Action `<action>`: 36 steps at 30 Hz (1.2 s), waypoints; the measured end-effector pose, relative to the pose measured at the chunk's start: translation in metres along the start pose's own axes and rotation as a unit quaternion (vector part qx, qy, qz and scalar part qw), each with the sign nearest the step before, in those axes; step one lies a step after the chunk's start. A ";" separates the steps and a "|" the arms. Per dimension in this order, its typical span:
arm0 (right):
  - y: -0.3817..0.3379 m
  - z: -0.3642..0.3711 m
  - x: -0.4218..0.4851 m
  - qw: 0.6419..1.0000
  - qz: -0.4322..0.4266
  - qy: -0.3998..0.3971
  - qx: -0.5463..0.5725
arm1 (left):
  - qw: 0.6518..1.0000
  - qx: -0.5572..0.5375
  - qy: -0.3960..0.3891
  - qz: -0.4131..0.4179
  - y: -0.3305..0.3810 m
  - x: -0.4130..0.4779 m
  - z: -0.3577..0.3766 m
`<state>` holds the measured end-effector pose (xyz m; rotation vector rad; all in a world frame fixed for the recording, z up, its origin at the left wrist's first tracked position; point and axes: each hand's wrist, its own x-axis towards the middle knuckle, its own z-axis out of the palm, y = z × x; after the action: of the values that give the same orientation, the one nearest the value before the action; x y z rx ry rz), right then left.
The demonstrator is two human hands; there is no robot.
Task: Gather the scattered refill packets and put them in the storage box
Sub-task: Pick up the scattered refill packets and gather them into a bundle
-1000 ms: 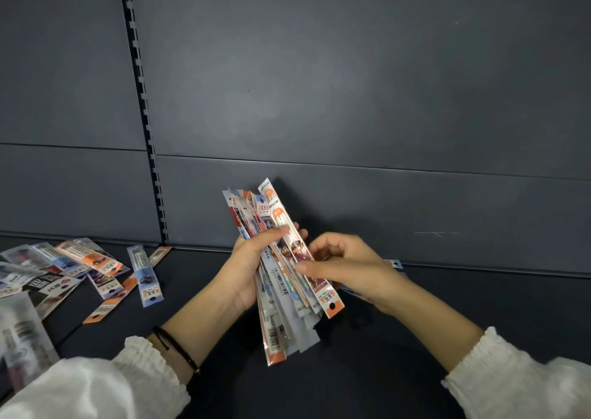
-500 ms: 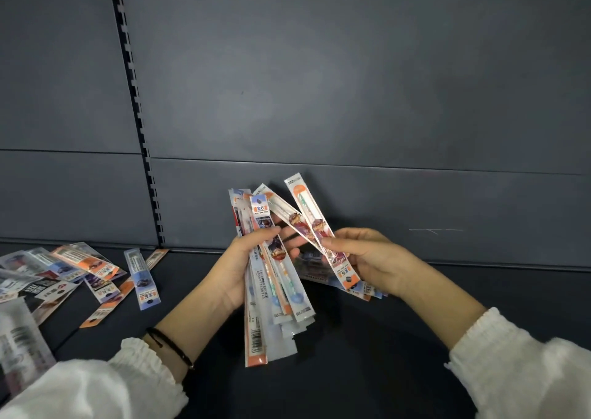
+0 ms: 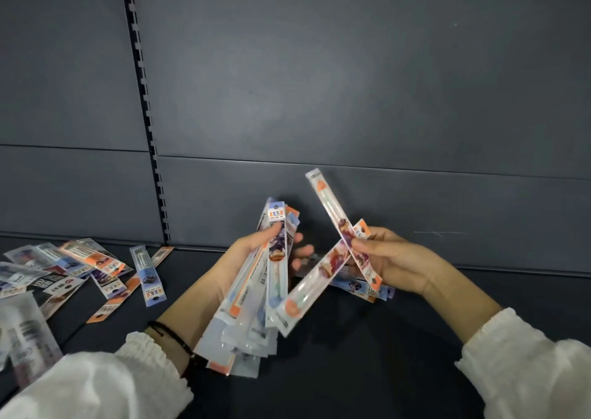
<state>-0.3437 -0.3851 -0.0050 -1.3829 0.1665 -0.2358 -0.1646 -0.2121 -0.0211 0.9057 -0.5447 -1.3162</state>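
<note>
A: What does the left hand [image 3: 252, 252] hold?

B: A thick stack [image 3: 252, 294] of refill packets, long and narrow. The thumb presses across the front of it, the other fingers [image 3: 300, 252] wrap around behind, so the hand is closed on the stack. It tilts with its top end leaning right, and its lower end hangs just above the dark shelf [image 3: 351, 370].

A: And the right hand [image 3: 393, 258]?

B: It pinches two packets that cross each other. One packet [image 3: 339, 223] points up and to the left, above the hand. The crossing packet [image 3: 315, 281] slants down to the left, and its lower end overlaps the edge of the stack.

A: Anything below that hand?

B: A few more packets [image 3: 355, 286] lie flat on the shelf beneath it, partly hidden by the hand and the crossed pair.

A: The rest of the packets?

B: A loose pile [image 3: 64, 268] lies scattered at the left side of the shelf, well apart from the hands. A blue packet [image 3: 147, 276] lies at the pile's right edge, over an orange packet [image 3: 128, 287]. Near the left frame edge a wider clear pack [image 3: 25, 335] shows, its print blurred.

A: The storage box?

B: I cannot see it. Behind the shelf stands a grey back panel [image 3: 319, 83] with a slotted upright [image 3: 147, 115]. White sleeves [image 3: 527, 364] cover both arms, and a black band [image 3: 172, 338] circles the left wrist.
</note>
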 end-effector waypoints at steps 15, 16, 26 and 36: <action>0.001 0.019 0.007 0.988 -0.058 0.135 -0.047 | 0.987 0.062 -0.128 -0.075 -0.010 -0.001 0.011; 0.001 0.019 0.008 0.987 -0.058 0.148 -0.035 | 0.987 0.046 -0.132 -0.077 -0.010 0.001 0.010; -0.004 0.015 0.005 0.983 -0.103 0.151 -0.004 | 0.996 -0.041 -0.076 -0.009 -0.007 0.009 0.003; -0.005 0.017 -0.002 0.961 -0.015 -0.010 -0.277 | 0.995 0.064 -0.061 -0.037 -0.004 0.000 0.002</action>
<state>-0.3418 -0.3694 0.0025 -1.9459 0.2041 -0.2091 -0.1681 -0.2128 -0.0234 0.9624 -0.7030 -1.4219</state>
